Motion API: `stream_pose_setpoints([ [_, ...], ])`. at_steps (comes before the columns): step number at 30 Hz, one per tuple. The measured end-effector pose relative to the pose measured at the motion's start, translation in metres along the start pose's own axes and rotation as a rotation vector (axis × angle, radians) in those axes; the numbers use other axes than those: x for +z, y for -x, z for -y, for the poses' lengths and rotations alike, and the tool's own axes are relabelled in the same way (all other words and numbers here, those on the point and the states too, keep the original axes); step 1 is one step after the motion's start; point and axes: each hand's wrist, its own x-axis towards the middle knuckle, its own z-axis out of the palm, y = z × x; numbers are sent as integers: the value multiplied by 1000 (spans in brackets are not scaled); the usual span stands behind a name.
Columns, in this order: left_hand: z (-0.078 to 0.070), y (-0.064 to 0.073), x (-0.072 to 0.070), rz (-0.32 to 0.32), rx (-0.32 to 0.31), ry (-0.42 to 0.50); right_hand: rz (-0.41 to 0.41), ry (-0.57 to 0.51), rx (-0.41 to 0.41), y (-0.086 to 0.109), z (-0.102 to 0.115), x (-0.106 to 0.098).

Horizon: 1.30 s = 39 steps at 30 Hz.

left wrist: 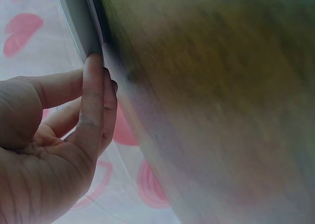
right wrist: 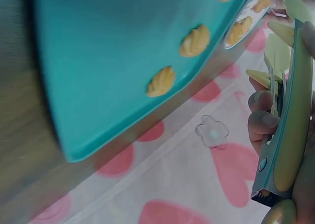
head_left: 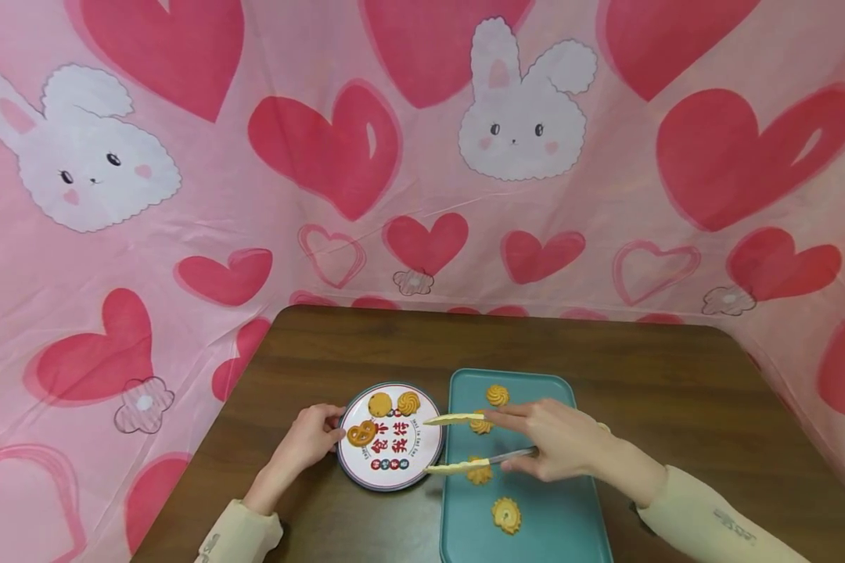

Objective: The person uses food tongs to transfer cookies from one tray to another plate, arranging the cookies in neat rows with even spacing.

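A: ok so what's being held here?

B: Left hand (head_left: 310,438) has the round printed plate (head_left: 355,461) by its left rim, grip pinched in close on the edge. Right hand (head_left: 559,438) has its grip closed round a pair of tongs (head_left: 458,467), the ones with pale yellow tips and metal arms.

A: how are the tongs sitting, squeezed or spread?

B: Spread pretty wide. Both tips poke left past the edge of the teal tray (head_left: 556,524), right by the plate's right side. Can't tell if they touch it or just hang above it.

A: and what's on the plate?

B: Three things: a pretzel (head_left: 361,433) near the left rim, then a round speckled cookie (head_left: 379,404) and a swirl cookie (head_left: 408,403) side by side toward the far edge.

A: tray?

B: Four cookies in a loose line. Swirly one (head_left: 497,395) at the far end, two in the middle partly hidden behind the tongs, and a frilly-edged cookie (head_left: 507,516) closest to the person. Tray's just right of the plate, both on the dark wood counter (head_left: 366,336).
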Motion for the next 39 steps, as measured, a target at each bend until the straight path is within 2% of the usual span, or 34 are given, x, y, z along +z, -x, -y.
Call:
stream_pose_setpoints([
  [12, -3, 2, -1, 12, -13, -9, -120, 28, 33, 66, 0, 11],
  [19, -2, 0, 0, 19, -17, -7, -133, -15, 90, 97, 7, 16],
  [25, -2, -1, -1, 30, -48, -19, -4, -94, 239, 115, 13, 14],
  [30, -1, -2, -1, 36, -58, -19, 109, -193, 318, 123, 16, 14],
  [34, -1, -2, 0, 36, -62, -12, 225, -314, 399, 127, 17, 17],
  [39, 0, -2, 0, 39, -61, -17, 227, -427, 405, 131, 17, 23],
])
